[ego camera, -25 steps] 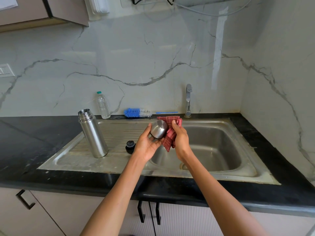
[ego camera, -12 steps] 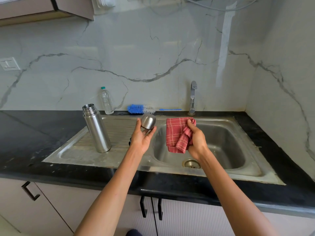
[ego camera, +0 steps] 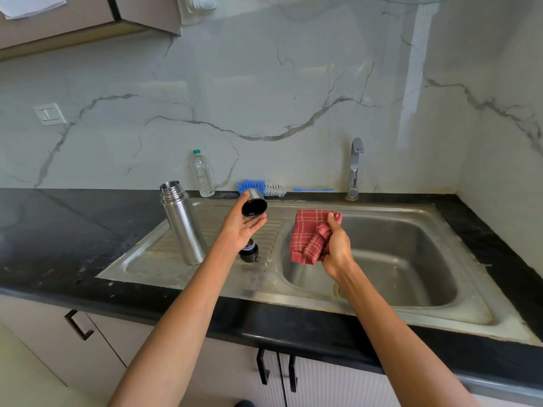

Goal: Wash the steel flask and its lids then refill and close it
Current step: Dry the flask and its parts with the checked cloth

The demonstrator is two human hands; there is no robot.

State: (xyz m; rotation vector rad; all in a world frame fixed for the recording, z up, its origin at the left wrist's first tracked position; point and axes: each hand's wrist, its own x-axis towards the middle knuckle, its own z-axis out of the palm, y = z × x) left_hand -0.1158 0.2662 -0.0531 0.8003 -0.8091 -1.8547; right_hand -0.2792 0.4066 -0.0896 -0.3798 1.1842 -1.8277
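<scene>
Head view, left hand [ego camera: 241, 227] grip holding round steel cup lid [ego camera: 254, 203] over drainboard, right hand [ego camera: 335, 245] grip clutching red checked cloth [ego camera: 307, 237], open cylindrical steel flask [ego camera: 182, 223] upright on sink drainboard [ego camera: 141, 259], black inner stopper [ego camera: 248, 252] beside it.

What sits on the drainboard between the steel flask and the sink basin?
In the head view, a small black stopper stands on the ribbed drainboard between the flask and the basin, partly hidden under the left hand.
</scene>
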